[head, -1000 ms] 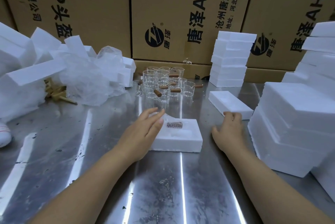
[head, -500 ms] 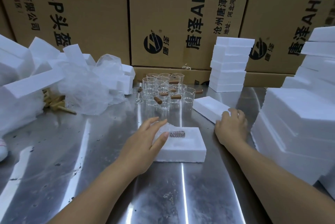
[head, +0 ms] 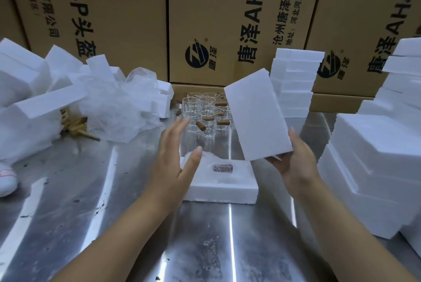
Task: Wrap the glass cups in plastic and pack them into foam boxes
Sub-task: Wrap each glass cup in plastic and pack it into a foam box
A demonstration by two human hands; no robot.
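Note:
A white foam box half (head: 222, 184) lies on the steel table (head: 91, 202) with a wrapped item showing a dark spring-like part (head: 222, 168) in its recess. My right hand (head: 293, 163) grips the lower end of a second foam slab (head: 255, 115), tilted upright in the air above the box. Just left of the box, my left hand (head: 175, 158) hovers with fingers straight and holds nothing. Several clear glass cups (head: 202, 110) with brown cork-like handles stand behind. Crumpled clear plastic bags (head: 116, 108) lie at the left.
Foam pieces (head: 29, 99) are heaped at the left, a stack of foam slabs (head: 293, 83) stands at the back, and taller foam stacks (head: 373, 167) fill the right. Printed cardboard cartons (head: 227, 19) wall off the back. Small wooden pieces (head: 77, 126) lie by the plastic.
My right hand has picked the foam slab up off the table and tilted it upright over the box. My left hand has lifted off the box half's left edge.

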